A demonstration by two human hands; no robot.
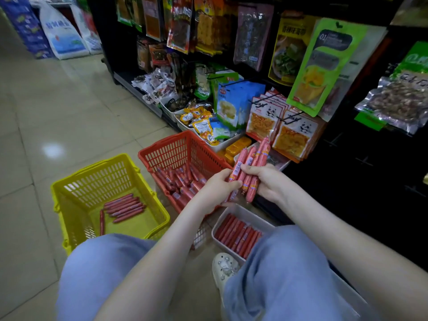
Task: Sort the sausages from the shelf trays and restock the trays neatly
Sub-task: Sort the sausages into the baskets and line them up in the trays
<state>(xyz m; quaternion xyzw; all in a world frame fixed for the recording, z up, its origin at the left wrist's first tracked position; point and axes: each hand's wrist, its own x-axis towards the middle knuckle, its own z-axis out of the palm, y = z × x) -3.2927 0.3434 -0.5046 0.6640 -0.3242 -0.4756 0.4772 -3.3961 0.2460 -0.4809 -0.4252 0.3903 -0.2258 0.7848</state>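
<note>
Left hand: the left hand (221,185) grips the lower part of a bundle of sausages (251,162), fingers curled round it from the left.
Right hand: the right hand (266,179) clasps the same bundle from the right, fingers wrapped over it.
Bundle: red-wrapped, labelled sticks held tilted, with their upper ends pointing toward the shelf. It is in the air in front of the red basket and above the white tray.
Red basket: the red basket (185,144) stands on the floor at the foot of the shelf. A loose heap of sausages (179,181) lies in it, pointing every way.
Yellow basket: the yellow basket (92,179) stands just left of the red one. On its bottom a short row of sausages (125,206) lies side by side, and one more lies apart, crosswise.
White tray: the white tray (214,230) sits on the floor by the right knee and is partly hidden by it. It holds a packed layer of sausages (238,235), all parallel.
Shelf: hanging snack packets (264,121) fill it, with bins of small packets on the lowest level.
Person: squatting in blue trousers, with a pale shoe (224,265) between the knees.
Floor: a pale tiled floor (58,112).
</note>
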